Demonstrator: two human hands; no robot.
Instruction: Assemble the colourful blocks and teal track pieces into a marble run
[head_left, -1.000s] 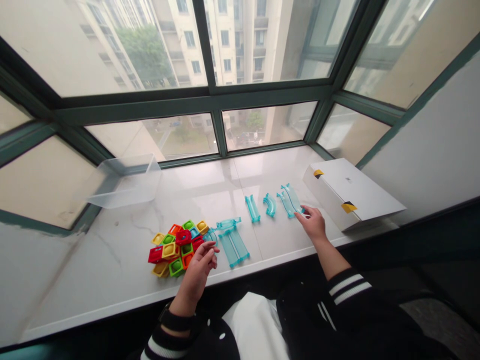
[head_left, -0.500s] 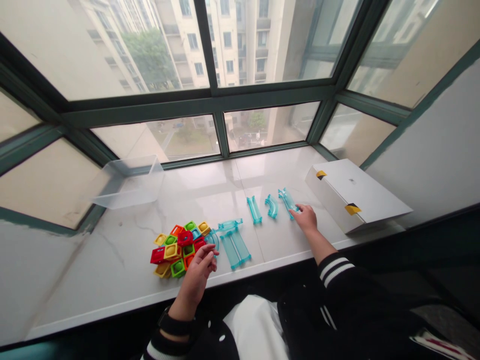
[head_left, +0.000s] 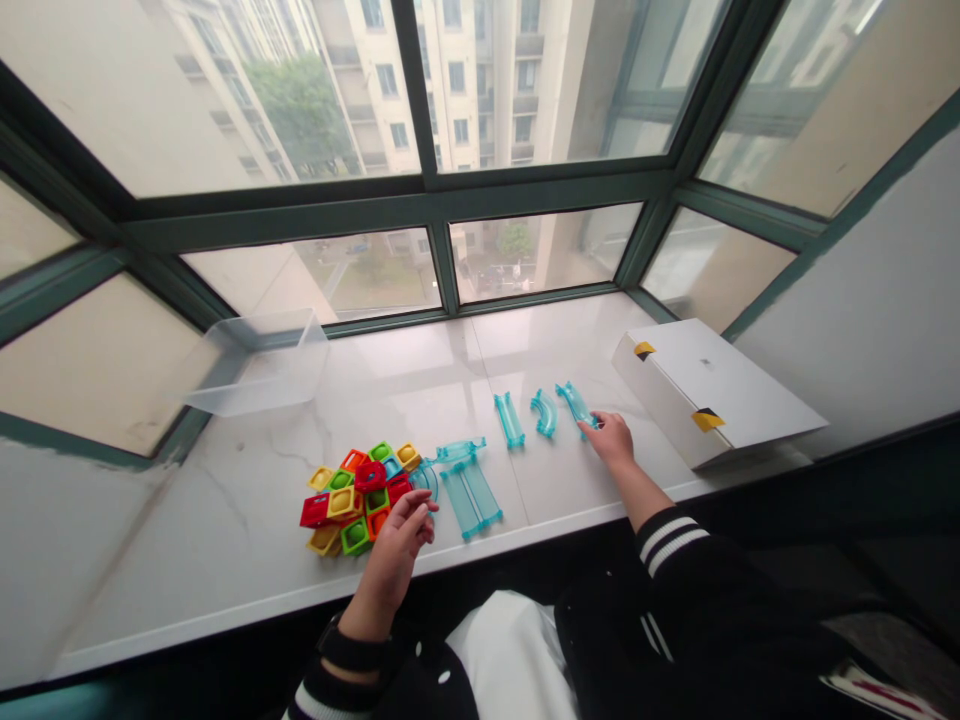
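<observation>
My right hand [head_left: 609, 440] pinches the near end of a translucent blue track piece [head_left: 574, 402] lying on the white sill. To its left are a curved blue track piece [head_left: 544, 412] and a straight one [head_left: 509, 420], apart from each other. My left hand [head_left: 406, 535] hovers at the sill's front edge, fingers loosely curled and apart, with nothing visible in them. Just beyond it sits a pile of red, yellow, green and orange blocks [head_left: 343, 502]. Wide blue track pieces [head_left: 471, 498] lie right of that hand, with another blue piece [head_left: 459, 452] behind them.
A clear plastic bin [head_left: 259, 365] stands at the back left of the sill [head_left: 225, 520]. At the right is a white box [head_left: 712, 385] with yellow-and-black tabs. Green window frames [head_left: 390, 210] border the sill behind.
The blue track piece under my right hand has shifted slightly, its far end a little nearer to me. My left hand stays nearly still.
</observation>
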